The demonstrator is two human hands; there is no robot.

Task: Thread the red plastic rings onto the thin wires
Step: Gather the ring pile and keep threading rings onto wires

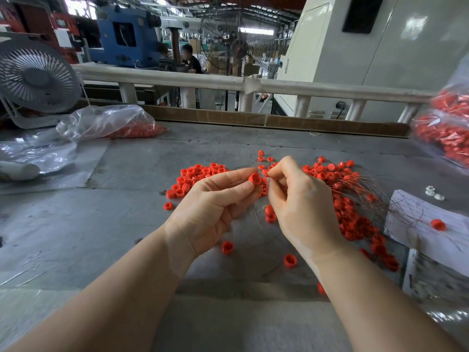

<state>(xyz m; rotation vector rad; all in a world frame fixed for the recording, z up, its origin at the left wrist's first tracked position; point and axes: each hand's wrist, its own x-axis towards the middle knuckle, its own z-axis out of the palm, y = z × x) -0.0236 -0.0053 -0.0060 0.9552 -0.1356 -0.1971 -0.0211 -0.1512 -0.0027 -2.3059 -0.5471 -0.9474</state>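
Red plastic rings (200,174), small, short and hollow, lie scattered by the dozen on the grey bench (63,224), too many to count. My left grip (213,207) pinches one ring (255,178) at its fingertips; my right grip (302,201) pinches a thin wire (253,162) just beside it. Handwriting on the paper (416,214) is unreadable. Two bags (446,128) hold more.

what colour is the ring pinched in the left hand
Red. The ring between the left hand's fingertips shows best in the head view, the only one.
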